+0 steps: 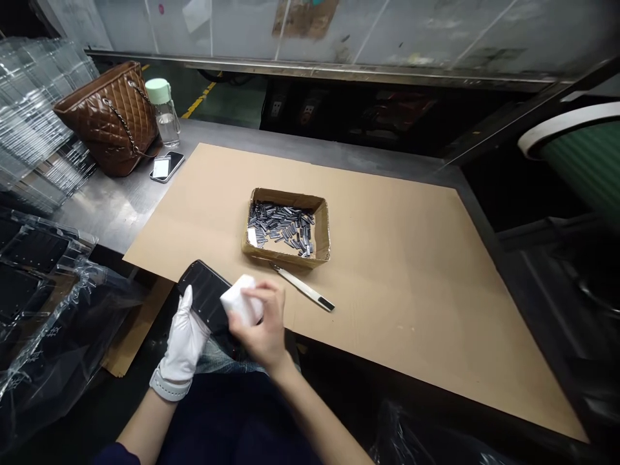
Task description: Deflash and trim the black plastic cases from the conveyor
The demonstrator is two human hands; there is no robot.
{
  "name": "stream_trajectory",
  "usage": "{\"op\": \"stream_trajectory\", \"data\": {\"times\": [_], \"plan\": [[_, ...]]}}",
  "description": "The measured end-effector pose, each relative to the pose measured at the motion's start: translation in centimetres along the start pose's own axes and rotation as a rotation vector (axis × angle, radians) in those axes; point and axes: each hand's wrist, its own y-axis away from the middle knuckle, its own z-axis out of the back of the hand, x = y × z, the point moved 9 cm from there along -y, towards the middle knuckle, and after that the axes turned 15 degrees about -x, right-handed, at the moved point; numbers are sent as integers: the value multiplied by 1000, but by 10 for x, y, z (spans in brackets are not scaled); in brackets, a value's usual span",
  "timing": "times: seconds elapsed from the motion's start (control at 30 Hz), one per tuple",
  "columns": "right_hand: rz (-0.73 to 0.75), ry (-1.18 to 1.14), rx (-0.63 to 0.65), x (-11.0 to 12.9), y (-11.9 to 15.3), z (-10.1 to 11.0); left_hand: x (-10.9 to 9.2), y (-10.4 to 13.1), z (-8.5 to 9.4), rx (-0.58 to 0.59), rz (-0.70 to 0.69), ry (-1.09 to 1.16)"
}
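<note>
Where the brown cardboard sheet (387,258) meets the near edge of the grey metal table (116,206), the person's two hands work just above the lap. Gloved in white, the left hand (184,342) cups a flat black panel (206,294) from below and from the left, fingers closed along its edge, the panel tilted and overhanging the sheet's near corner. Bare, the right hand (264,326) clamps its fingers on a small white pad (239,300) and presses it onto the panel's right end. Just beyond the hands a slim white tool with a dark tip (305,289) lies slantwise on the cardboard, its far end touching a shallow cardboard box (323,226) that holds a heap of small dark metal pieces (281,226). To the near left, off the table, crinkled clear plastic bags (43,310) cover dark trays. Farther left, on the bare metal, a phone (166,166) lies face up beside a quilted brown handbag (109,116) with a chain strap, and a clear bottle with a pale green cap (165,110) stands just behind it. Stacks of clear plastic trays (33,116) rise at the far left. Behind the table runs a rail and a scuffed, pale translucent wall panel (387,32); at the right stands a green, white-rimmed drum (581,155).
</note>
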Motion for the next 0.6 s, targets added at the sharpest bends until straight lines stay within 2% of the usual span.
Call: {"op": "stream_trajectory", "data": {"times": [0.1,0.23,0.3,0.33,0.4,0.43,0.5,0.57,0.6], "plan": [[-58,116,-36,-36,-46,-4,13,8,12,-12,48,-87],[-93,367,-14,-88,-111,-5,16,14,21,-41,-29,-169],[-92,388,-9,-95,-121,13,12,13,27,-89,-65,-173],[-78,384,-24,-93,-119,31,10,12,30,-115,-71,-167],[-65,409,-90,-85,-98,86,8,9,35,-151,-54,-157],[-81,474,-161,-82,-80,125,9,7,37,-156,-35,-162],[-239,672,-351,-82,-29,219,13,2,42,-159,-11,-196],[-418,896,-540,-75,38,315,19,-5,52,-175,-7,-259],[-507,992,-593,-70,72,354,23,-9,57,-180,-11,-317]]}}
